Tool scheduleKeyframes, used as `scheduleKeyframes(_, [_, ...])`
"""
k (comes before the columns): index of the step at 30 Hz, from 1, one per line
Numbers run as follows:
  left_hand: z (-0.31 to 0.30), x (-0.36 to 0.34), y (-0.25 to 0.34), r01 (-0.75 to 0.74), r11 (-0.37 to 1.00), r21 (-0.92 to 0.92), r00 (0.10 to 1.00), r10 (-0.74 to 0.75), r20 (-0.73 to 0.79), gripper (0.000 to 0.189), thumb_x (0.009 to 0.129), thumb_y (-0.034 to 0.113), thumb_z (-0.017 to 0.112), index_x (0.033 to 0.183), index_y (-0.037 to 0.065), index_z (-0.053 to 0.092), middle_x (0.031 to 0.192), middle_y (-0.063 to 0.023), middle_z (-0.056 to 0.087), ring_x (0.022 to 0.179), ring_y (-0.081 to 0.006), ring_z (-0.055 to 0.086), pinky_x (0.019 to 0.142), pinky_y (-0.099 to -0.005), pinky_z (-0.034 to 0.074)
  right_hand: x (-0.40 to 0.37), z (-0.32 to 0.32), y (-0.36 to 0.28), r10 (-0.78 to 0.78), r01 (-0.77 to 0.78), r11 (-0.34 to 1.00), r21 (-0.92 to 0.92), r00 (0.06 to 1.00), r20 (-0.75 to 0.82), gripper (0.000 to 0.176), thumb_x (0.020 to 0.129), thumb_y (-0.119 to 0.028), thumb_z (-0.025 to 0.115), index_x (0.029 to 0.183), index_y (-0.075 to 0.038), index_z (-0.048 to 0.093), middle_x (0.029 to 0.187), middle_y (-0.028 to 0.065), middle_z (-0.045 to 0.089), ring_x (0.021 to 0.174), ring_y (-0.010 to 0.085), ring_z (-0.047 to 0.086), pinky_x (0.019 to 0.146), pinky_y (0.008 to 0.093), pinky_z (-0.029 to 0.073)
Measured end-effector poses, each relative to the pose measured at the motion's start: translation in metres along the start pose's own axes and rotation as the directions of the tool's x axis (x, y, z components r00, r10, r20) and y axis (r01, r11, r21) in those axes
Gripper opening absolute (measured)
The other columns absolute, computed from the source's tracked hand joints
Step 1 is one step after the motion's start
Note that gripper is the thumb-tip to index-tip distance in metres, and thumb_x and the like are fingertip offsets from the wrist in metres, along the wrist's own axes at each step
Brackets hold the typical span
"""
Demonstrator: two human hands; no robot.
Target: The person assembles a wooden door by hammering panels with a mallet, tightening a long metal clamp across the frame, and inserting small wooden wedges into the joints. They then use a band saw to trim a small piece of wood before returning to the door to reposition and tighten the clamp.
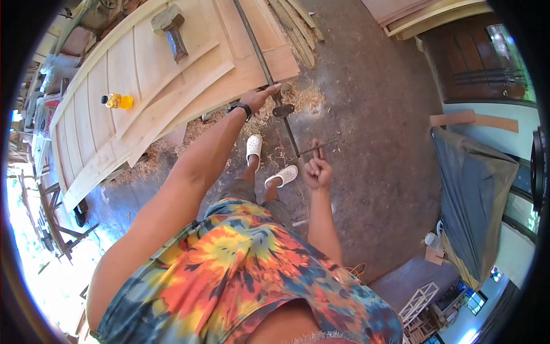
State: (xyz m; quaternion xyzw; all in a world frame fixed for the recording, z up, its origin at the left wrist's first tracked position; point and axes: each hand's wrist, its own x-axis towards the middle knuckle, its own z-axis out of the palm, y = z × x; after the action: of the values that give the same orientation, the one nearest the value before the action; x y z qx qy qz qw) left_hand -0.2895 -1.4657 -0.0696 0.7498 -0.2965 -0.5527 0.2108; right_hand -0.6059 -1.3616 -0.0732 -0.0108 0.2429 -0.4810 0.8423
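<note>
A long metal bar clamp (pixel 283 110) lies across a pale wooden door panel (pixel 112 80) and extends past its near edge. My left hand (pixel 259 100), wearing a dark wristband, is closed around the clamp's bar at the panel's edge, beside the sliding jaw. Part of its grip is hidden underneath. At the clamp's screw end, my right hand (pixel 318 171) is at the thin cross handle (pixel 321 147). One or two fingers reach up against that handle, while the others are curled into the palm.
On the panel lie a hammer (pixel 169 30) with a heavy block head, a yellow bottle (pixel 118 101) and loose wood strips (pixel 192 94). Wood shavings (pixel 306 98) litter the floor near my white clogs (pixel 254 147). A dark tarp (pixel 472 189) hangs at the right.
</note>
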Motion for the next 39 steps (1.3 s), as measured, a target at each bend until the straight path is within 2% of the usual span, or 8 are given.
scheduleKeyframes(4, [0.003,0.008,-0.003,-0.032,0.999,-0.017,0.999,0.032,-0.039,0.104,0.066,0.080,0.059,0.129,-0.002,0.053,0.118,-0.0265,0.058,0.092,-0.0322,0.065,0.058,-0.0360,0.056,-0.027,-0.008,0.039,0.521,-0.427,0.686,-0.589,0.854,-0.013,0.051,0.086,-0.004,0.047,0.137,-0.004,0.045,0.126,0.0087,0.059,0.049,0.0040,0.044,0.045,0.0210,0.036])
scheduleKeyframes(12, [0.003,0.003,-0.009,-0.091,0.996,0.015,0.995,0.092,-0.029,0.089,0.075,0.072,0.057,0.130,0.002,0.053,0.116,-0.0221,0.059,0.089,-0.0272,0.064,0.059,-0.0341,0.055,-0.028,-0.035,0.037,0.110,-0.436,0.681,-0.588,0.855,-0.507,0.051,0.085,-0.008,0.058,0.135,-0.003,0.046,0.100,0.0052,0.068,0.053,0.0080,0.053,0.047,0.0227,0.043])
scheduleKeyframes(14, [0.010,-0.010,-0.012,-0.268,0.943,-0.197,0.953,0.229,-0.199,0.086,0.072,0.071,0.063,0.107,-0.007,0.061,0.097,-0.0190,0.063,0.070,-0.0256,0.063,0.060,-0.0357,0.053,-0.030,-0.040,0.016,0.022,-0.433,0.639,-0.635,0.836,-0.548,0.048,0.085,-0.008,0.057,0.132,-0.003,0.048,0.101,0.0063,0.068,0.053,0.0087,0.053,0.048,0.0236,0.044])
scheduleKeyframes(18, [0.022,-0.012,-0.061,-0.110,0.669,-0.735,0.988,-0.006,-0.154,0.044,0.089,0.040,0.061,0.103,-0.001,0.056,0.093,-0.0129,0.061,0.072,-0.0206,0.060,0.061,-0.0366,0.052,-0.031,-0.037,-0.013,-0.136,-0.408,0.590,-0.697,0.801,-0.584,0.041,0.085,-0.007,0.056,0.126,-0.004,0.054,0.100,0.0082,0.069,0.052,0.0109,0.053,0.048,0.0270,0.045])
scheduleKeyframes(22, [0.033,-0.012,-0.064,-0.225,0.635,-0.739,0.919,-0.114,-0.378,0.028,0.089,0.031,0.064,0.105,0.007,0.060,0.090,-0.0045,0.062,0.075,-0.0177,0.058,0.066,-0.0346,0.051,-0.026,-0.023,-0.018,-0.179,-0.381,0.556,-0.738,0.813,-0.555,0.042,0.084,-0.007,0.060,0.125,-0.001,0.054,0.104,0.0090,0.068,0.064,0.0109,0.060,0.057,0.0244,0.049])
scheduleKeyframes(24, [0.029,-0.016,-0.053,-0.158,0.636,-0.755,0.922,-0.178,-0.343,0.026,0.089,0.028,0.065,0.106,0.009,0.061,0.089,-0.0027,0.062,0.076,-0.0169,0.057,0.068,-0.0339,0.051,-0.011,-0.022,-0.009,-0.347,-0.091,0.309,-0.947,0.916,-0.201,0.044,0.082,-0.007,0.064,0.124,0.001,0.053,0.111,0.0128,0.065,0.085,0.0166,0.063,0.078,0.0279,0.051])
scheduleKeyframes(30, [0.033,0.005,-0.057,-0.114,0.466,-0.877,0.939,-0.239,-0.249,0.027,0.086,0.009,0.067,0.113,0.009,0.061,0.094,-0.0039,0.064,0.075,-0.0167,0.060,0.066,-0.0330,0.054,0.094,0.105,0.015,-0.159,0.229,-0.144,-0.963,0.955,0.251,0.061,0.079,-0.024,0.070,0.129,0.006,0.049,0.126,0.0254,0.055,0.120,0.0332,0.052,0.101,0.0368,0.040])
scheduleKeyframes(39, [0.049,-0.002,-0.066,-0.279,0.365,-0.889,0.911,-0.194,-0.365,0.031,0.086,0.003,0.063,0.114,-0.007,0.055,0.100,-0.0145,0.064,0.084,-0.0247,0.067,0.072,-0.0324,0.059,0.217,0.179,0.045,0.099,-0.058,-0.619,-0.783,0.984,-0.151,0.064,0.066,-0.047,0.071,0.103,0.004,0.067,0.109,0.0264,0.064,0.103,0.0372,0.063,0.089,0.0381,0.049])
